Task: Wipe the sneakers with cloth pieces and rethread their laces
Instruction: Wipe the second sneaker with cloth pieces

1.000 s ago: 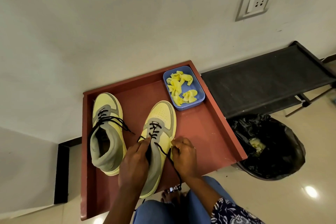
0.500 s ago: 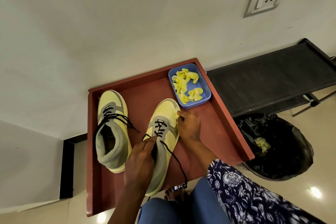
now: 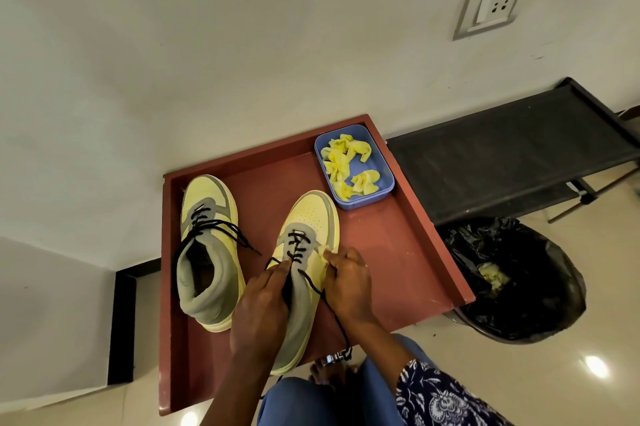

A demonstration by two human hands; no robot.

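Left hand (image 3: 260,313) is gripping the right sneaker (image 3: 304,263) at its collar, fingers curled closed. Right hand (image 3: 348,282) is pinching a yellow cloth piece (image 3: 325,253) against the sneaker's side, on the red tray (image 3: 398,252).

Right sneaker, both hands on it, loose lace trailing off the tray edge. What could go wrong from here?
1. The loose black lace hangs past the red tray rim toward the person's foot; it may snag or pull out of an eyelet.
2. The right hand pinches a small yellow cloth piece against the right sneaker; it might slip out.
3. The left hand covers the collar, hiding the eyelets there.
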